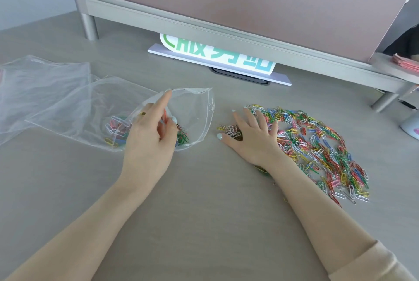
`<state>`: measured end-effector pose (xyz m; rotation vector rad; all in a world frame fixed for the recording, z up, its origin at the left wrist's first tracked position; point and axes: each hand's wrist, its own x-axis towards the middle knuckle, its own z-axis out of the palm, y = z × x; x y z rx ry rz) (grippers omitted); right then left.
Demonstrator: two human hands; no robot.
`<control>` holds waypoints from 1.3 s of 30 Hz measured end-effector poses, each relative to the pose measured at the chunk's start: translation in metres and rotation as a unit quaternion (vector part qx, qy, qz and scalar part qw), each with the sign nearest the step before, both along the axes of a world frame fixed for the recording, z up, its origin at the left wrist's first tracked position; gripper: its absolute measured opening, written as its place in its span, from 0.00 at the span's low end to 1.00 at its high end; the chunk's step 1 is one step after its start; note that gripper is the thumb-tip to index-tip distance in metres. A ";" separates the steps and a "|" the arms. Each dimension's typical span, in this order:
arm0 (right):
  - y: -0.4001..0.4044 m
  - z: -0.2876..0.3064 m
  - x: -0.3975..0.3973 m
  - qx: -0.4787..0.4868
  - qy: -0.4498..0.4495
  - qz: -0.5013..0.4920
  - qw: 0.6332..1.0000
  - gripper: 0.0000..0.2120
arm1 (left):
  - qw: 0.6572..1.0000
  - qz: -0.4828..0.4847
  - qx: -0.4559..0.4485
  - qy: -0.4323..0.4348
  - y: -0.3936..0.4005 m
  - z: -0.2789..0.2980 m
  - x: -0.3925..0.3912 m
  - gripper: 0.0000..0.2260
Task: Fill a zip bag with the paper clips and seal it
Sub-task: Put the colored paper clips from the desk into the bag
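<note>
Lower centre, the left hand (pixel 149 142) pinches the open mouth of a clear plastic zip bag (pixel 195 113) holding some coloured paper clips (pixel 115 130). The right hand (pixel 254 138), fingers spread, rests flat on the loose multicoloured clip pile (pixel 317 151) at right.

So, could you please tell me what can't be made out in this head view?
- Whether the zip bag's seal strip is intact: too thin and clear.
- What the left hand's grip pinches at the bag mouth: fingers overlap it.
- Paper clips under the right hand: the palm covers them.
- The sign: the partition rail cuts off its lettering.
</note>
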<state>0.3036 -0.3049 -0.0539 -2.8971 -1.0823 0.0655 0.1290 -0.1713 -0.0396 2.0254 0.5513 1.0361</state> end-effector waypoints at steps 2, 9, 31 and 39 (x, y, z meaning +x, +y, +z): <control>0.001 -0.002 0.004 0.022 0.014 0.001 1.000 0.35 | 1.000 -0.001 0.007 0.006 -0.001 0.000 0.000 0.22; 0.003 0.000 0.004 0.112 -0.003 0.044 0.993 0.16 | 1.000 -0.013 0.011 0.011 -0.003 0.000 0.000 0.22; 0.005 0.003 -0.005 0.199 -0.044 0.054 0.978 0.07 | 1.000 -0.025 0.007 -0.002 -0.002 -0.002 -0.003 0.22; 0.009 0.022 0.005 0.246 0.067 0.002 0.967 0.08 | 0.998 -0.050 0.024 0.007 -0.005 -0.003 0.000 0.22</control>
